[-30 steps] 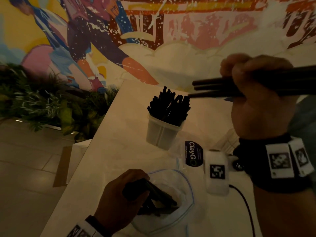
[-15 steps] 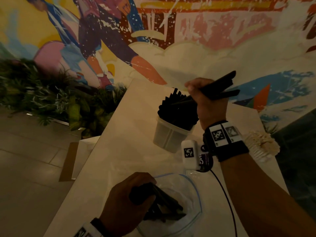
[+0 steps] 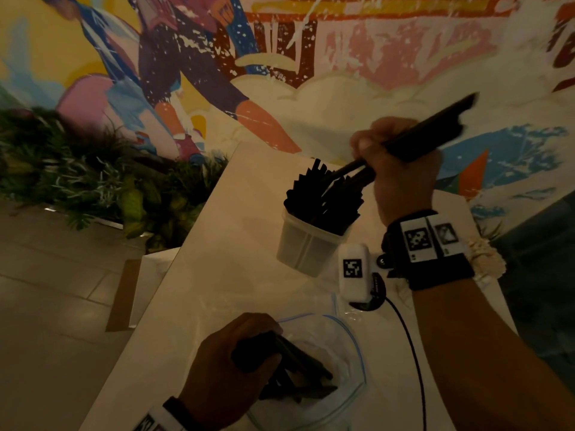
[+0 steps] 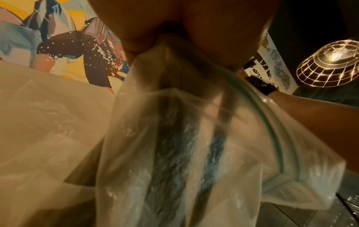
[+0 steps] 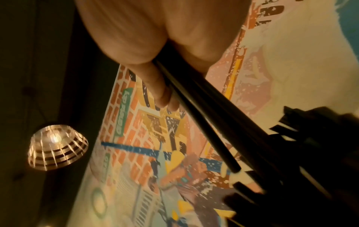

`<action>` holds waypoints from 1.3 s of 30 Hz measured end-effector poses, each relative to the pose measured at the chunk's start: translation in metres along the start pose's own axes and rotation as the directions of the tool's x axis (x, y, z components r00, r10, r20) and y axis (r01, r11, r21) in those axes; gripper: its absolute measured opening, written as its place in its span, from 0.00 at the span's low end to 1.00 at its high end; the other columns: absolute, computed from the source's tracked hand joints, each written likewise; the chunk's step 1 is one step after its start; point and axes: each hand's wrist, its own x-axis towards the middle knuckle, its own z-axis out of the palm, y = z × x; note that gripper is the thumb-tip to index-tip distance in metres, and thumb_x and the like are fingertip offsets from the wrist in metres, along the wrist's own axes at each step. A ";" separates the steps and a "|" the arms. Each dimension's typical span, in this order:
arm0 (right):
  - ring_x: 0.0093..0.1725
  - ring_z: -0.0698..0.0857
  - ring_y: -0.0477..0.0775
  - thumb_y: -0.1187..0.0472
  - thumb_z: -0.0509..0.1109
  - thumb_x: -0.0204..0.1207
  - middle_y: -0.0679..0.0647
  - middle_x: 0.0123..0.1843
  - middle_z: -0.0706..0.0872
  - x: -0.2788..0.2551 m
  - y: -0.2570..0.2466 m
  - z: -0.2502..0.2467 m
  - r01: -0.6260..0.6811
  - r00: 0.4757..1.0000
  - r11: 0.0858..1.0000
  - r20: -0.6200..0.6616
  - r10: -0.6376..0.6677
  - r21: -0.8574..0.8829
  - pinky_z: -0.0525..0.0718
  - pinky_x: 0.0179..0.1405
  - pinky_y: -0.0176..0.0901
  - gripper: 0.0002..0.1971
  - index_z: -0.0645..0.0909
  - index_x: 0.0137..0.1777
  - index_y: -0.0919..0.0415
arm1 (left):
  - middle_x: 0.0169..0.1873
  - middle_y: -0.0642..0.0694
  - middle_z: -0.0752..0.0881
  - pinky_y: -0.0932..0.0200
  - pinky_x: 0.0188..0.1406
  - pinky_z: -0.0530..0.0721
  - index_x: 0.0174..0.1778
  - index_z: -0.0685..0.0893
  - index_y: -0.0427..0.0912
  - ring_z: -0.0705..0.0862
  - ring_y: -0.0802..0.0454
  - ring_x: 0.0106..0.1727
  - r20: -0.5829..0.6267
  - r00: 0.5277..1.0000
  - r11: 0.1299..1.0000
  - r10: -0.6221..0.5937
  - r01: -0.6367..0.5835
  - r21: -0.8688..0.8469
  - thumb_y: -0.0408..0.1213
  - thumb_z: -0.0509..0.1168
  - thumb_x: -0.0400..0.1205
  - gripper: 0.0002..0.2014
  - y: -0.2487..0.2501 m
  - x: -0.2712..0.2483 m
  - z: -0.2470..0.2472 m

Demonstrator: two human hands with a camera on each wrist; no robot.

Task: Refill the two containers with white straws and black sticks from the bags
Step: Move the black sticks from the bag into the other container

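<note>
Right hand [image 3: 401,178] grip closed mid-length on thin, stiff, likely light black sticks [image 3: 429,132], tips at full container [image 3: 308,247]. Left hand [image 3: 224,371] grip bunched bag [image 3: 342,368], slippery-looking, over remaining sticks.

Dim, warm indoor light throughout. Head view is underexposed: both hands read as dark shapes and the black sticks [image 3: 323,194] lose detail, while the pale table [image 3: 217,275] catches a soft glow. Each wrist view shows a lit wire-cage lamp [image 4: 330,61] glowing with slight flare against dark ceiling. Left wrist view is soft, the plastic bag [image 4: 194,153] too close to focus. Right wrist view shows motion blur. Edges bend from wide-angle distortion.
</note>
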 end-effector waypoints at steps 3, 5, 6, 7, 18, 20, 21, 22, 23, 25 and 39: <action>0.43 0.86 0.55 0.74 0.74 0.68 0.56 0.38 0.86 -0.008 0.022 0.004 -0.095 0.987 0.965 0.099 0.122 -0.243 0.86 0.54 0.52 0.10 0.82 0.37 0.58 | 0.55 0.70 0.82 0.63 0.48 0.85 0.52 0.80 0.72 0.84 0.67 0.50 -0.003 1.000 1.000 -0.012 0.012 -0.016 0.56 0.67 0.65 0.18 0.002 0.000 0.000; 0.45 0.87 0.53 0.70 0.74 0.71 0.56 0.38 0.87 -0.013 0.035 0.005 -0.108 0.983 0.922 0.099 0.155 -0.371 0.85 0.56 0.53 0.05 0.83 0.38 0.62 | 0.55 0.73 0.81 0.61 0.49 0.85 0.51 0.79 0.75 0.83 0.68 0.51 -0.009 1.000 1.000 -0.015 0.015 -0.018 0.55 0.66 0.64 0.19 0.002 0.001 -0.001; 0.44 0.88 0.54 0.66 0.75 0.72 0.57 0.38 0.88 -0.013 0.038 0.005 -0.101 0.985 0.894 0.085 0.153 -0.436 0.86 0.55 0.56 0.04 0.83 0.37 0.63 | 0.56 0.73 0.80 0.61 0.49 0.85 0.52 0.79 0.75 0.83 0.68 0.51 -0.009 1.000 1.000 -0.016 0.016 -0.016 0.55 0.66 0.64 0.19 0.002 0.000 -0.001; 0.44 0.88 0.55 0.62 0.75 0.72 0.57 0.38 0.89 -0.013 0.039 0.006 -0.088 0.987 0.852 0.072 0.146 -0.516 0.86 0.53 0.56 0.05 0.84 0.37 0.61 | 0.56 0.73 0.80 0.60 0.50 0.85 0.53 0.79 0.74 0.83 0.68 0.51 -0.007 1.000 1.000 -0.020 0.020 -0.018 0.55 0.66 0.65 0.20 0.002 -0.001 -0.001; 0.69 0.76 0.58 0.22 0.73 0.51 0.55 0.68 0.79 -0.001 0.041 -0.007 -0.115 0.964 0.563 0.044 0.261 -0.818 0.73 0.71 0.64 0.52 0.71 0.69 0.55 | 0.54 0.67 0.83 0.54 0.48 0.87 0.51 0.81 0.68 0.85 0.64 0.50 -0.018 0.999 0.996 -0.047 0.046 -0.072 0.53 0.68 0.64 0.18 0.002 -0.001 -0.002; 0.72 0.74 0.55 0.35 0.79 0.58 0.54 0.73 0.73 0.002 0.028 -0.001 -0.028 1.000 0.742 -0.010 0.029 -0.670 0.75 0.71 0.55 0.48 0.64 0.75 0.55 | 0.53 0.67 0.84 0.55 0.48 0.87 0.51 0.81 0.67 0.85 0.64 0.50 -0.024 0.999 0.997 -0.041 0.040 -0.070 0.52 0.68 0.65 0.18 0.002 -0.001 -0.002; 0.74 0.71 0.55 0.42 0.79 0.64 0.56 0.77 0.69 0.003 0.025 0.001 0.052 0.994 0.778 -0.042 -0.101 -0.627 0.73 0.73 0.51 0.46 0.61 0.77 0.58 | 0.54 0.67 0.83 0.56 0.48 0.87 0.52 0.81 0.67 0.85 0.65 0.50 -0.023 0.999 0.997 -0.040 0.038 -0.061 0.53 0.68 0.65 0.18 0.002 -0.001 -0.002; 0.77 0.69 0.56 0.47 0.77 0.69 0.58 0.79 0.67 0.004 0.021 0.004 0.150 0.973 0.768 -0.047 -0.228 -0.623 0.71 0.75 0.47 0.43 0.59 0.79 0.62 | 0.54 0.68 0.83 0.56 0.48 0.87 0.53 0.81 0.67 0.85 0.65 0.50 -0.020 0.999 0.998 -0.040 0.039 -0.055 0.54 0.67 0.65 0.19 0.002 -0.001 -0.002; 0.78 0.67 0.58 0.50 0.74 0.74 0.62 0.79 0.66 0.004 0.021 0.008 0.225 0.949 0.728 -0.024 -0.315 -0.648 0.69 0.75 0.43 0.39 0.60 0.79 0.65 | 0.54 0.68 0.83 0.57 0.48 0.87 0.53 0.80 0.67 0.85 0.66 0.50 -0.016 0.999 0.998 -0.041 0.040 -0.051 0.54 0.67 0.64 0.19 0.002 -0.001 -0.002; 0.80 0.66 0.60 0.51 0.66 0.81 0.64 0.80 0.66 0.003 0.029 0.014 0.304 0.943 0.625 0.135 -0.303 -0.719 0.66 0.75 0.40 0.31 0.64 0.79 0.64 | 0.53 0.68 0.83 0.57 0.48 0.87 0.52 0.80 0.68 0.85 0.66 0.50 -0.015 0.999 0.999 -0.037 0.036 -0.040 0.54 0.67 0.64 0.19 0.003 0.000 -0.002; 0.83 0.56 0.66 0.43 0.47 0.83 0.60 0.84 0.57 -0.014 0.050 0.035 0.534 0.817 0.262 0.570 0.083 -0.804 0.64 0.75 0.71 0.31 0.57 0.82 0.59 | 0.54 0.68 0.83 0.61 0.47 0.85 0.52 0.81 0.67 0.84 0.67 0.50 -0.020 0.999 0.999 -0.024 0.024 -0.041 0.53 0.67 0.65 0.18 0.004 0.000 -0.003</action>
